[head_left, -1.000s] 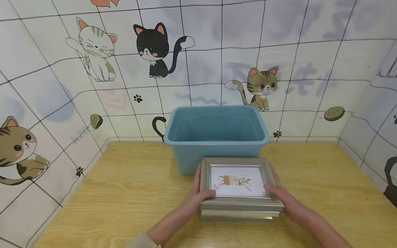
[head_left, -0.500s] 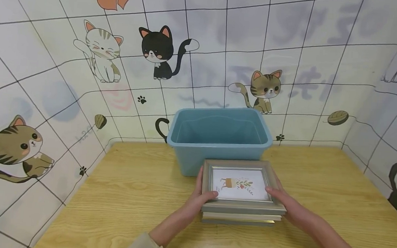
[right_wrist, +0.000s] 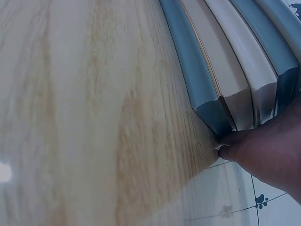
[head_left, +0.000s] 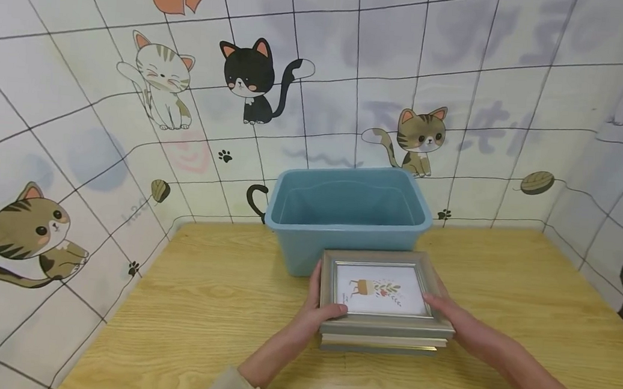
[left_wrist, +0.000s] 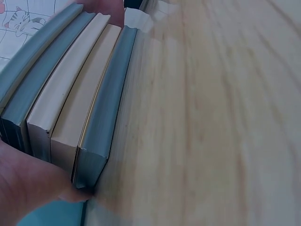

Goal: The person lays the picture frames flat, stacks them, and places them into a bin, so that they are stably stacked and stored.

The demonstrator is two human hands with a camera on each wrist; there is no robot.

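A stack of several picture frames [head_left: 384,323] lies flat on the table, close against the front of a blue plastic bin [head_left: 348,236]. The top one has a silvery border and a white print of a plant in an orange pot. My left hand [head_left: 311,315] grips the stack's left side, thumb over the top frame's edge. On the opposite side my right hand [head_left: 457,319] holds it the same way. Both wrist views show grey-blue and cream frame edges [left_wrist: 80,89]. Fingertips [right_wrist: 230,150] reach down to the lowest frame near the tabletop.
The bin stands at the back of the wood-grain table [head_left: 218,290], open at the top; the part of its inside that shows holds nothing. Behind and at both sides rise walls [head_left: 329,99] covered in cat-patterned paper.
The head view has shifted slightly, moving everything a little to the right in the picture. Both hands keep their hold, and the stack stays in front of the bin.
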